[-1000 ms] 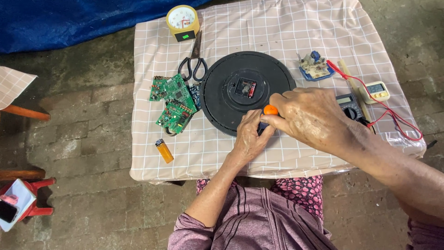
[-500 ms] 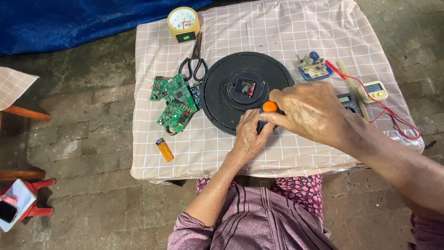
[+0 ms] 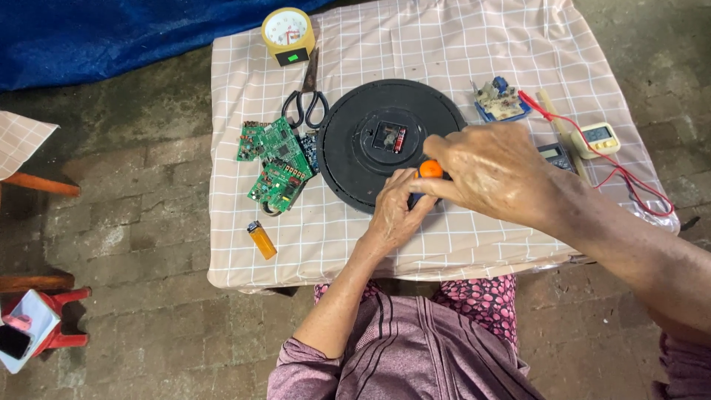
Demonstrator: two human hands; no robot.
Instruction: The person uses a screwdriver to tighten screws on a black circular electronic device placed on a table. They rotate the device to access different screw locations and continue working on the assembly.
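We see 2 bare hands, the left hand (image 3: 392,215) and the right hand (image 3: 492,170), with no rings, watch or gloves on either. Our left forearm is uncovered up to a mauve sleeve (image 3: 304,367) pushed to the elbow. The same mauve top (image 3: 415,355) covers the torso, with thin dark stripes running down its front. Below it shows dark cloth with a pink floral print (image 3: 481,304). The right forearm is bare.

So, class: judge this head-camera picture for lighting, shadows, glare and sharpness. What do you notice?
Head view: soft, even daylight, no hard shadows or glare on the checked tablecloth. The green circuit boards and black round clock back are sharp. The right hand and left hand, around an orange-tipped tool, look slightly soft. Edges bend a little.
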